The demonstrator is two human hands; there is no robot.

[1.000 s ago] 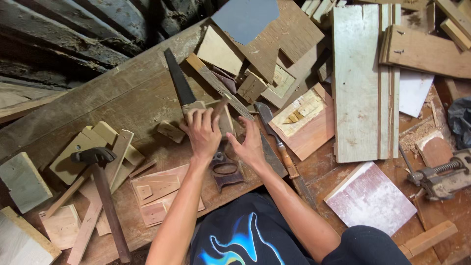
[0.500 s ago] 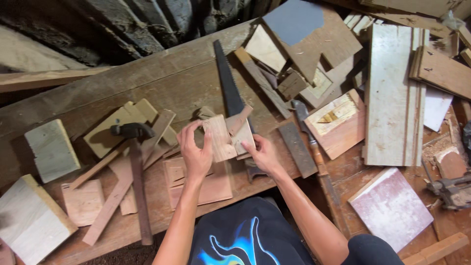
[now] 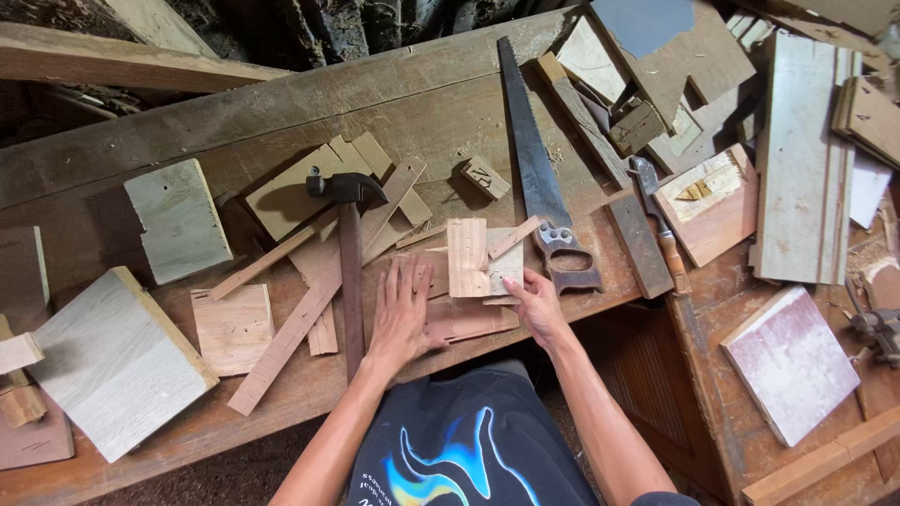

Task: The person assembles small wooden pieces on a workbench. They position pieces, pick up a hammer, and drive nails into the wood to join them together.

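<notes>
Both hands have come down onto the surface [image 3: 281, 122] now. A second ago they were spread over a dark metal tool among the offcuts; half a second ago they had lifted small wood pieces up between them. Now the left hand [image 3: 401, 314] lies flat, fingers together, pressing on the reddish flat board [image 3: 464, 319] near the front edge, grip closed on nothing. The right hand [image 3: 536, 305] pinches the lower edge of the pale wood block [image 3: 469, 258], which sits just beyond the left fingertips with a second pale piece [image 3: 506, 264] touching it on the right. So the pieces are back on the wood and being lined up rather than carried, I judge.

The handsaw [image 3: 534, 159] lies just beside the right hand, the hammer [image 3: 349, 244] just left of the left hand.

Hard to tell: whether the two pale pieces are joined or merely abutting. The right thumb hides the contact edge. The dark metal tool is no longer visible. Boards at right are cut off.
</notes>
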